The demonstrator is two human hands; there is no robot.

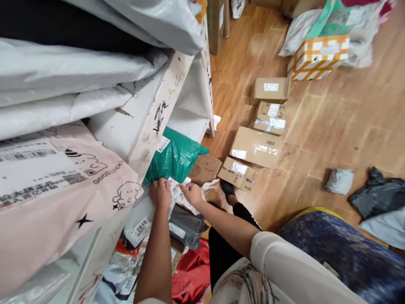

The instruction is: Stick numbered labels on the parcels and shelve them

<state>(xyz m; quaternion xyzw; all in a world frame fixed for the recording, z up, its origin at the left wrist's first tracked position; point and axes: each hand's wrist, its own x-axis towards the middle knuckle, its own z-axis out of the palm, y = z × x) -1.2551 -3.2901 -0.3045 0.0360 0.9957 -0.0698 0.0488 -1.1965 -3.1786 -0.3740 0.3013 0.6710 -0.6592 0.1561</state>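
Observation:
Both my hands meet at a sheet of white number labels (176, 191) at the lower edge of a green plastic mailer (172, 154). My left hand (160, 193) is closed, its curled fingers at the sheet's left end against the mailer. On the other side, my right hand (192, 193) pinches the sheet's edge between thumb and fingers. "2016" can be read on one label. Below lie a grey mailer (139, 228) with a "2010" label and a dark grey mailer (186, 228). The fingertips are partly hidden.
White shelving (152, 114) on my left holds a pink mailer (104, 169) and stacked grey mailers. Several cardboard boxes (256, 145) line the wooden floor near my foot. An orange-and-white box (319, 57) sits beyond. A dark blue padded thing (329, 245) is at lower right; red plastic (194, 270) lies below.

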